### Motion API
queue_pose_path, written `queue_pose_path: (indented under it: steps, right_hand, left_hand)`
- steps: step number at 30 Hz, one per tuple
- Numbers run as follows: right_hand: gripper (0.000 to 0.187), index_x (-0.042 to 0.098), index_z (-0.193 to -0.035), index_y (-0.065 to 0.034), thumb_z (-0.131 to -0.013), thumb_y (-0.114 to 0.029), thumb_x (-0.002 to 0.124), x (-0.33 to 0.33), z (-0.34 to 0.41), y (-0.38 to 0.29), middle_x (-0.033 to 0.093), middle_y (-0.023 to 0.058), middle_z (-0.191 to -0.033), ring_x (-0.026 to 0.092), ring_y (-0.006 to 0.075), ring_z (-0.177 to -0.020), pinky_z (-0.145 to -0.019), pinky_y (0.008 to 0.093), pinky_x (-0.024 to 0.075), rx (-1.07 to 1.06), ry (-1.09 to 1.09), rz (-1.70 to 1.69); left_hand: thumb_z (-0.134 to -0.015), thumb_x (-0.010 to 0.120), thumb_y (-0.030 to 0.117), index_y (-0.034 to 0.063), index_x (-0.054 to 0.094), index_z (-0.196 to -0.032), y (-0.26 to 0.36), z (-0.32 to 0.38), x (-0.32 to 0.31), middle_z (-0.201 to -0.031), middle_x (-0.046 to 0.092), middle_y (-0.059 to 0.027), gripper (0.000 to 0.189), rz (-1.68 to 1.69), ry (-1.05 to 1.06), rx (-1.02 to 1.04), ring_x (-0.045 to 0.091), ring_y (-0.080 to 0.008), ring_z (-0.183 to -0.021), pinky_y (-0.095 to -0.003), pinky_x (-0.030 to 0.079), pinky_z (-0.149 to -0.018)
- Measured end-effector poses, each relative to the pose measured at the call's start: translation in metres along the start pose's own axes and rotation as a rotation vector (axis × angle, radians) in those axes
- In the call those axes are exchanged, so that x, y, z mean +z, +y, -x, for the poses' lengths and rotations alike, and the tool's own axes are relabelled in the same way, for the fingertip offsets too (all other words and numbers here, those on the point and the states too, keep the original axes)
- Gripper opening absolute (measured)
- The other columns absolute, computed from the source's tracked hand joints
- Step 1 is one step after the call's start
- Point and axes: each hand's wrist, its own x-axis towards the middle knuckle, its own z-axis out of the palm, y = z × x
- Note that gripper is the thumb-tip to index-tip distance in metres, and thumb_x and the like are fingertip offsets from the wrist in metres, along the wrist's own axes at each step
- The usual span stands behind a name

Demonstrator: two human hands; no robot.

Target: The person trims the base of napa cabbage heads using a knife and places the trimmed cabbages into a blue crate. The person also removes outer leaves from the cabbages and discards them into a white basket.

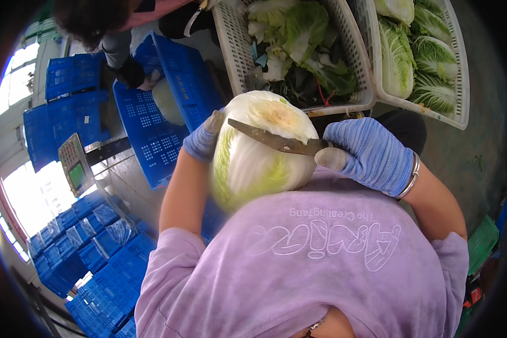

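Observation:
A large napa cabbage (257, 164) is held up against my chest, its cut base facing up and away from me. My left hand (205, 135), in a blue knit glove, grips the cabbage's left side; most of its fingers are hidden behind the head. In my right hand (363, 154), also gloved, is a knife (274, 141) with a dark, stained blade. The blade lies across the cabbage just below the pale brown stem end and points left. Loose green outer leaves (304, 34) lie in a white plastic crate (342, 110) beyond the cabbage.
Another white crate (462, 114) at the upper right holds several napa cabbages (396, 63). A co-worker's gloved hand (131, 74) reaches into a blue plastic crate (152, 143) with a pale cabbage (167, 101). A scale display (76, 169) and stacked blue crates (110, 270) stand left.

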Motion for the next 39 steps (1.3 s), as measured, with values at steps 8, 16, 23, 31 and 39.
queue_pose_path:
  steps: [8,16,23,31,39]
  right_hand:
    - [0.056,0.055,-0.073,0.0012,-0.084,-0.054,0.057,0.012,-0.001,0.009,0.052,0.0192,-0.065,0.052,0.0373,-0.061,-0.058,0.0406,0.0428,0.01,0.069,-0.02]
    - [0.04,0.061,-0.078,-0.0006,-0.081,-0.041,0.062,0.013,-0.005,0.036,0.057,0.0153,-0.068,0.057,0.0321,-0.064,-0.061,0.0355,0.0468,0.011,0.075,-0.16]
    - [0.032,0.061,-0.084,-0.003,-0.081,-0.035,0.061,0.028,-0.008,0.071,0.061,0.0125,-0.074,0.059,0.0232,-0.066,-0.063,0.033,0.048,0.015,0.102,-0.212]
    - [0.028,0.061,-0.084,-0.0054,-0.081,-0.033,0.063,0.034,0.004,0.145,0.06,0.0169,-0.079,0.058,0.0369,-0.074,-0.065,0.0413,0.0468,0.333,0.266,0.21]
    - [0.031,0.06,-0.088,-0.0018,-0.088,-0.032,0.058,0.038,0.012,0.1,0.057,0.0059,-0.067,0.055,0.015,-0.059,-0.056,0.0289,0.0455,-0.089,0.346,-0.223]
  left_hand:
    - [-0.074,0.05,0.076,0.0002,0.022,-0.145,-0.002,-0.006,-0.004,-0.147,0.028,-0.025,0.108,-0.214,0.015,-0.012,0.031,-0.0418,-0.134,-0.0542,0.027,-0.108]
    - [-0.058,0.082,0.057,-0.0016,0.034,-0.138,-0.02,-0.007,0.01,-0.135,0.045,-0.0168,0.111,-0.007,0.14,0.141,0.046,-0.0282,-0.124,-0.041,0.037,-0.105]
    - [-0.055,0.084,0.056,-0.0018,0.038,-0.135,-0.014,-0.012,0.022,-0.129,0.05,-0.015,0.109,0.05,0.151,0.105,0.05,-0.0253,-0.12,-0.0391,0.04,-0.103]
    - [-0.054,0.083,0.058,-0.0009,0.037,-0.136,-0.025,0.004,-0.004,-0.132,0.049,-0.0151,0.111,-0.066,0.151,0.245,0.048,-0.025,-0.121,-0.0383,0.038,-0.104]
    - [-0.053,0.083,0.06,-0.0013,0.036,-0.137,-0.025,0.019,-0.004,-0.135,0.047,-0.0162,0.114,0.124,0.121,0.163,0.047,-0.0256,-0.123,-0.0389,0.037,-0.105]
